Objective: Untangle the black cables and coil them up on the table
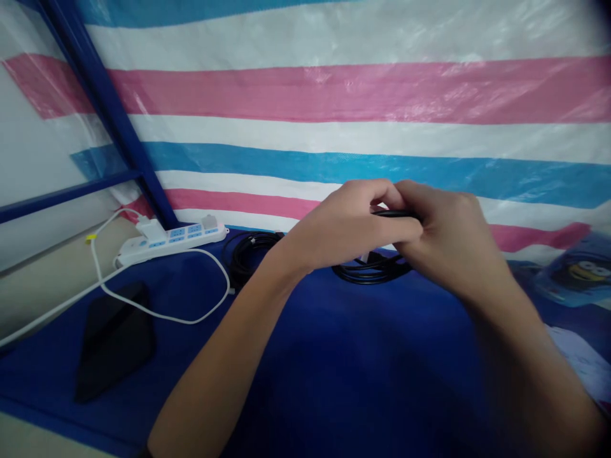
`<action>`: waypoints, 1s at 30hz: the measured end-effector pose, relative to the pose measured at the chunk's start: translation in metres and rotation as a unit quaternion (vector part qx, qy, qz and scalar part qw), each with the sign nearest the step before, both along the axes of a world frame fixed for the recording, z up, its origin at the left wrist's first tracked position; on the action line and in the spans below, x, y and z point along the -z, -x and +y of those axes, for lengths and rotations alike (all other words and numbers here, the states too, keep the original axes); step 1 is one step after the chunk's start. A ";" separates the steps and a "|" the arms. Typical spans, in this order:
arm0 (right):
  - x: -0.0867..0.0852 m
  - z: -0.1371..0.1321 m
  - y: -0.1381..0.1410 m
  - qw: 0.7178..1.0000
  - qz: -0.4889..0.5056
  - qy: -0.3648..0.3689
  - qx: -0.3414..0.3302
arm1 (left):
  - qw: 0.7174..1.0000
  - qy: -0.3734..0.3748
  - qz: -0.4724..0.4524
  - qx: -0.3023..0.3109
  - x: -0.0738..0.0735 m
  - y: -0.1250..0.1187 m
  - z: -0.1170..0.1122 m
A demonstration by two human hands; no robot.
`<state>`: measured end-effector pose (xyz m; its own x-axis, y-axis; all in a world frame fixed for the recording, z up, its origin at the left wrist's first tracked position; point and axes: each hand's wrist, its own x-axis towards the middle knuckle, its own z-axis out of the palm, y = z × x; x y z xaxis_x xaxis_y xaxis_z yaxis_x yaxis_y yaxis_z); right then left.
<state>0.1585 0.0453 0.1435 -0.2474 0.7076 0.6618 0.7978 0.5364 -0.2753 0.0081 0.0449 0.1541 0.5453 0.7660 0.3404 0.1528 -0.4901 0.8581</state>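
My left hand (pixel 351 222) and my right hand (pixel 446 245) meet above the blue cloth (pixel 334 362), both with fingers closed round a black cable (pixel 396 214). The cable's coiled loops (pixel 370 272) hang just under the hands and touch the cloth. A second black coil (pixel 248 254) lies to the left of my left wrist.
A white power strip (pixel 172 240) with plugs sits at the back left, its white cord (pixel 191 318) looping over the cloth. A black flat object (pixel 114 337) lies at the front left. A striped tarp (pixel 334 95) and a blue metal frame (pixel 109 108) stand behind.
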 end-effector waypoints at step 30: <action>-0.003 -0.002 -0.001 0.953 0.203 0.171 -0.144 | 0.996 0.023 -0.083 -0.007 -0.005 0.003 -0.002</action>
